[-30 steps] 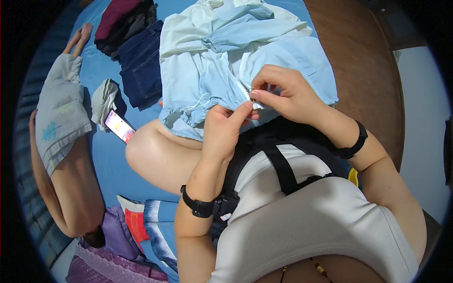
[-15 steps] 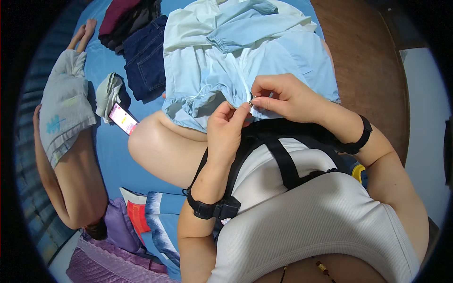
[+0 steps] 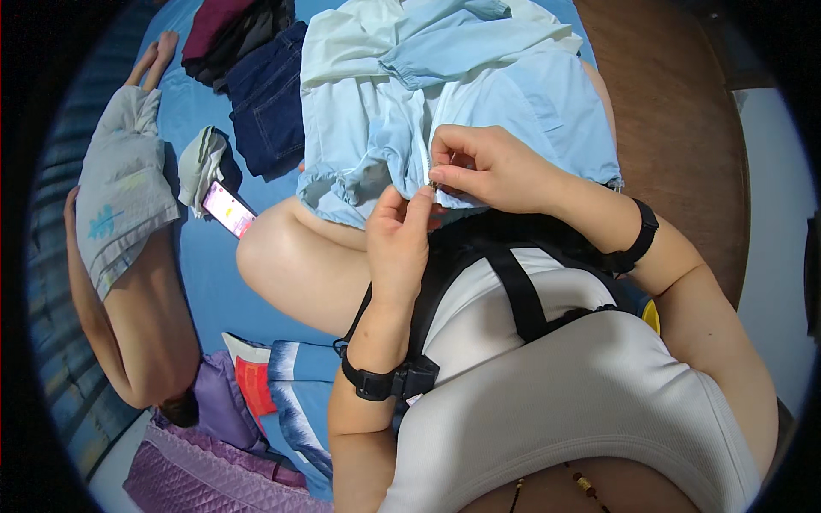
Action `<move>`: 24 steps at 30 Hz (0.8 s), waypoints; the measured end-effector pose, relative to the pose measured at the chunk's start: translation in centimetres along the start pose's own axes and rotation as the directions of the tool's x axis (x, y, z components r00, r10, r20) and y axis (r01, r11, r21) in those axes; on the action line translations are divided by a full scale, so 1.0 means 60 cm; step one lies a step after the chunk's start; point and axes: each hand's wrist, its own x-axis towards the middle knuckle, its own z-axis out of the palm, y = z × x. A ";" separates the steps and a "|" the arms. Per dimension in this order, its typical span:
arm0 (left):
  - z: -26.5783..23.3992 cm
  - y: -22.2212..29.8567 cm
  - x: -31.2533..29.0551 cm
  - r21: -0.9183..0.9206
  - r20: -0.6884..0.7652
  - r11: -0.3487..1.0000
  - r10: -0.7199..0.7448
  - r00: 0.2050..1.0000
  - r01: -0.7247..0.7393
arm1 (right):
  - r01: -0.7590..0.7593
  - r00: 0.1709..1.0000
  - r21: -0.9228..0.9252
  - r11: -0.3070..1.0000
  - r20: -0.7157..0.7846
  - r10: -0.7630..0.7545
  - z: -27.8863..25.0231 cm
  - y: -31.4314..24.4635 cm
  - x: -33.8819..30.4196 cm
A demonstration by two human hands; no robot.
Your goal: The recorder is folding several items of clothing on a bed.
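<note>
A light blue jacket (image 3: 547,107) lies spread over my lap and the bed, its sleeves folded across the top. Its zipper (image 3: 426,141) runs down the middle to the hem, where both my hands meet. Thumb and forefinger of my left hand (image 3: 398,248) pinch the lower end of the zipper on the left side. Just above and to the right, my right hand (image 3: 505,175) pinches the zipper around its slider, with the fingers curled. The fingertips largely hide the slider and the zipper's end.
Folded dark jeans (image 3: 272,107) and dark red and black clothes (image 3: 227,38) lie on the blue bed sheet (image 3: 218,299). A lit phone (image 3: 227,209) rests by my knee beside a pale cloth (image 3: 201,167). At the left, another person (image 3: 141,222) lies near a purple pillow (image 3: 224,402).
Both hands have shifted a little to the left, with the zipper's lower end still pinched between them. The zipper line has moved left along with them.
</note>
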 end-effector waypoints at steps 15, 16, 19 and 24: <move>-0.003 -0.009 -0.002 0.203 -0.045 0.979 0.048 0.998 -0.038 | 0.321 0.903 -0.369 0.872 -0.159 -0.400 0.039 0.017 -0.001; 0.000 -0.005 -0.002 0.175 -0.058 0.984 0.031 0.998 -0.021 | 0.308 0.905 -0.369 0.877 -0.170 -0.390 0.040 0.018 0.001; -0.002 -0.004 -0.003 0.084 -0.068 0.996 -0.025 0.997 0.030 | 0.207 0.958 -0.257 0.944 -0.141 -0.248 0.028 0.011 0.004; -0.011 -0.008 -0.007 -0.045 -0.027 0.997 -0.064 0.998 0.063 | 0.157 0.984 -0.144 0.977 -0.056 -0.167 0.005 0.012 -0.012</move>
